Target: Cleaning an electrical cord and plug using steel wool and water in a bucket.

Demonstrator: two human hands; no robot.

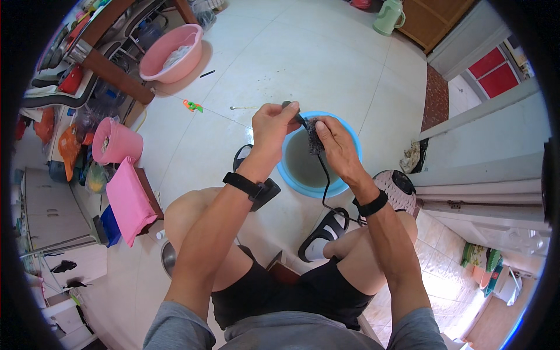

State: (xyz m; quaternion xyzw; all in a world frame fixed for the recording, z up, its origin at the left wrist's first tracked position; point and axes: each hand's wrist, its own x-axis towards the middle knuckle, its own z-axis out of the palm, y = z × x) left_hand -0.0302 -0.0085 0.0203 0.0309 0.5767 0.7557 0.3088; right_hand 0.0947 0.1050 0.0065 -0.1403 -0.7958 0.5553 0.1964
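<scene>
Over a light blue basin [357,137] of murky water, my left hand [273,131] grips a slim dark handle-like piece [298,116], its kind not clear. My right hand [337,144] is closed round a dark grey mesh scouring pad [315,140], pressed against the lower part of that piece. From below the pad a black cord [325,175] hangs across the basin and runs down toward my right knee. Both hands are close together, and their fingers partly hide what they hold.
A pink basin [185,67] with white cloth stands far left, near a wooden table leg [116,76]. Closer are a pink bucket [129,143] and a pink-covered stool [133,195]. A small green and orange toy [192,105] lies on the floor. A woven basket [394,185] stands right.
</scene>
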